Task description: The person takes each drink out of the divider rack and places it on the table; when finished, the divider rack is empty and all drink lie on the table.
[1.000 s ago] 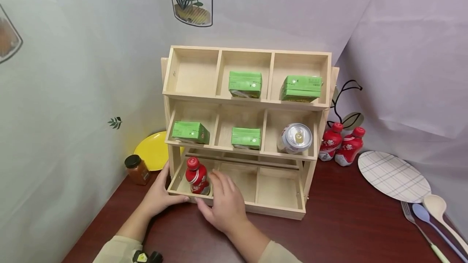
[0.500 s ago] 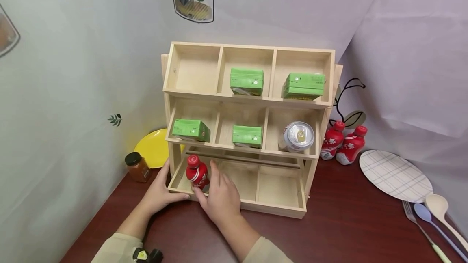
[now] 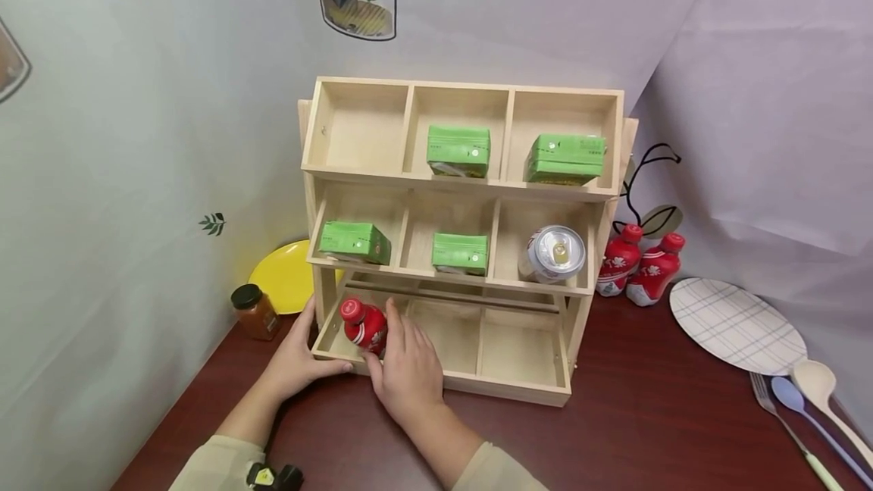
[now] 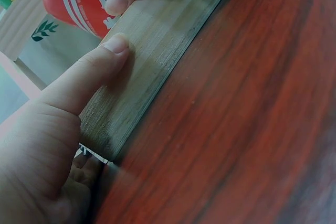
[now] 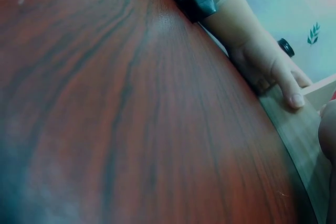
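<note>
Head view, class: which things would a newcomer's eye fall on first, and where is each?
A newcomer would probably notice the three-tier wooden rack first, in the middle, with four green cartons in its top and middle tiers. Next comes the red bottle in the bottom tier's left compartment, with the right hand against it and the left hand on the rack's corner. The yellow plate partly behind the rack's left side may stand out too.

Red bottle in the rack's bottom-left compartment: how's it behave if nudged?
Red bottle might tip, being taller than wide. Its rounded sides suggest it could roll once down, though compartment walls would probably stop it. Smooth-looking surface: maybe slippery.
</note>
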